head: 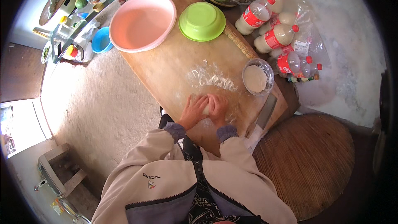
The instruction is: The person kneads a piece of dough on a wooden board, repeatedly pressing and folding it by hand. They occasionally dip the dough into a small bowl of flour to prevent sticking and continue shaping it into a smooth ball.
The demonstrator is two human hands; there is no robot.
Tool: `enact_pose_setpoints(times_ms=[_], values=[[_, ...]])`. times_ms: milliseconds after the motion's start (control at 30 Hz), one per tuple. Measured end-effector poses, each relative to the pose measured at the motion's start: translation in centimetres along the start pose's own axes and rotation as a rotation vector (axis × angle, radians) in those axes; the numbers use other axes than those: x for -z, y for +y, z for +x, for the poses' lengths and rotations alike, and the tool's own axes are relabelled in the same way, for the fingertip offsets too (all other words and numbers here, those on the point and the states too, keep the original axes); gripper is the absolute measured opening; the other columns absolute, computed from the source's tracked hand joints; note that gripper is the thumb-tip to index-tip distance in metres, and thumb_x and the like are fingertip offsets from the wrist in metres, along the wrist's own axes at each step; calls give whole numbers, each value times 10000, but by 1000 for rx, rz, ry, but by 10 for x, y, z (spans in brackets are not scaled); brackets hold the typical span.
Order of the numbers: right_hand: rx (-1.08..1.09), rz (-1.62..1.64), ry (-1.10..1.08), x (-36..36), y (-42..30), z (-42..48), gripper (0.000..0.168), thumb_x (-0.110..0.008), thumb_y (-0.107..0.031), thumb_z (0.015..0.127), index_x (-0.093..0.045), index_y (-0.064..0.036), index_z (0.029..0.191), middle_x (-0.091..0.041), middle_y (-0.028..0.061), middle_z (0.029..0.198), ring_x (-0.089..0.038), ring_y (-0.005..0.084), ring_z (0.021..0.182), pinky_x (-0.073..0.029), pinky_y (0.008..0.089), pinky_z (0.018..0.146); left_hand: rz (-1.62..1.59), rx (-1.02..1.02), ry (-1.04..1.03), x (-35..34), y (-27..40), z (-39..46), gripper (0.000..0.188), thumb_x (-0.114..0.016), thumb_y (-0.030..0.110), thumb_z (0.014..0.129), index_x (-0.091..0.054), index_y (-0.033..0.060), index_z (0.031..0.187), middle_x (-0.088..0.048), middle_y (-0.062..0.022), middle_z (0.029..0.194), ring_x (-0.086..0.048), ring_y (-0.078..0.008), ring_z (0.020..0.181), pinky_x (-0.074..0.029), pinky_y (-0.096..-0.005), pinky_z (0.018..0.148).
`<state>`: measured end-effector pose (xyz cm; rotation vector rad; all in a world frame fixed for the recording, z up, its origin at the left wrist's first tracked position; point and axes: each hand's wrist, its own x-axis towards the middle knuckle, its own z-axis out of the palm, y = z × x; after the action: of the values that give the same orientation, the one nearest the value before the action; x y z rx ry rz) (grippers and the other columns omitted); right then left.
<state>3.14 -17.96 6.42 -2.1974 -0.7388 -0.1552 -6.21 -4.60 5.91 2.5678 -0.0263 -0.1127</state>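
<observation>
My left hand (196, 110) and my right hand (218, 108) are side by side on a wooden board (161, 71), thumbs close together. Both press on a pale lump of dough (205, 111), mostly covered by the fingers and palms. Just beyond the fingertips, loose flour and dough scraps (219, 82) lie scattered on the board. To the right of the hands is a clear bowl (270, 84) holding flour (255, 78). A broad-bladed knife (266, 112) rests along the board's right edge, its handle end towards me.
Further back on the board are a pink basin (115, 34) and an upturned green bowl (202, 21). Several red-capped plastic bottles (275, 39) stand at the right, by a wall. A round slatted wooden lid (311, 165) is at lower right. A cluttered glass shelf (93, 14) is at far left.
</observation>
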Motion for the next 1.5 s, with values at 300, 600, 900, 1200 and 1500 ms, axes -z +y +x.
enact_pose_setpoints(times_ms=[300, 600, 900, 1200, 1500], values=[[19, 3, -137, 1, 43, 20, 282, -641, -284, 936, -691, -77, 1122, -674, 120, 1138, -601, 338, 1078, -439, 479, 952, 32, 78, -12, 1, -1, 46, 835, -711, 495, 858, -390, 113, 1527, -304, -108, 1637, -245, -327, 1526, -192, -606, 1206], [-427, 289, -305, 7, 10, 27, 502, -756, -404, 840, -698, -17, 1155, -729, 197, 1033, -705, 358, 950, -548, 417, 838, -454, 384, 563, 8, -28, 52, 484, -662, 344, 963, -596, 9, 1306, -560, -198, 1363, -535, -306, 1262, -446, -449, 1019], [-801, -51, -515, 34, 30, -26, 501, -660, -439, 915, -703, 38, 1065, -727, 225, 969, -700, 381, 883, -560, 449, 803, -1199, 567, -108, -15, -7, 0, 336, -708, 291, 956, -696, 6, 1132, -699, -47, 795, -652, -114, 674, -532, -288, 569], [86, -212, -93, -40, 11, 41, 241, -627, -223, 935, -649, -62, 757, -628, 107, 845, -588, 332, 848, -437, 485, 781, -770, 567, 32, -2, 9, 24, 199, -694, 128, 891, -621, -41, 967, -648, -124, 675, -685, -196, 535, -537, -355, 464], [-36, -297, -159, -58, 25, 86, 476, -598, -401, 946, -649, -40, 640, -646, 182, 667, -606, 388, 639, -470, 517, 712, -996, 682, -7, 15, -7, 67, 232, -642, 170, 931, -628, -61, 915, -693, -181, 667, -699, -222, 513, -548, -349, 455]])
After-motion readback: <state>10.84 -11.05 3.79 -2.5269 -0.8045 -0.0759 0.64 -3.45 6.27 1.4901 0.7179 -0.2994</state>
